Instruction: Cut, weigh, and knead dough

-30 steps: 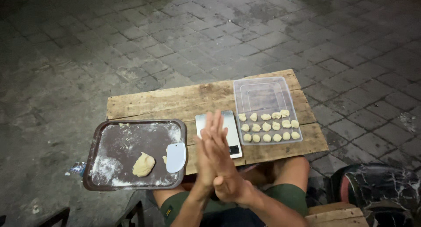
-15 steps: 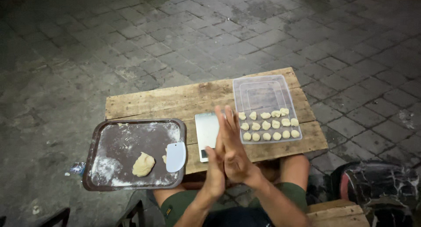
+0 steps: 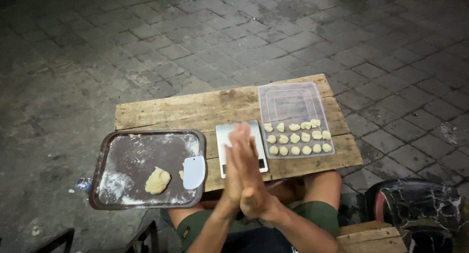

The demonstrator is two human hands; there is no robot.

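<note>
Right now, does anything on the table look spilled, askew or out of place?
Nothing stands out. Flour dusts the dark tray, but stays inside it, with the dough lump and white scraper. Dough pieces sit in rows in the clear container. The scale lies flat behind the pressed-together left hand and right hand.

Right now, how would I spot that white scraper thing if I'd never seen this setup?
Find the low wooden table on the paved ground, then the dark floured tray at its left end. The scraper lies at the tray's right edge, beside a dough lump: flat, white and rounded, unlike the soft yellowish dough.
</note>
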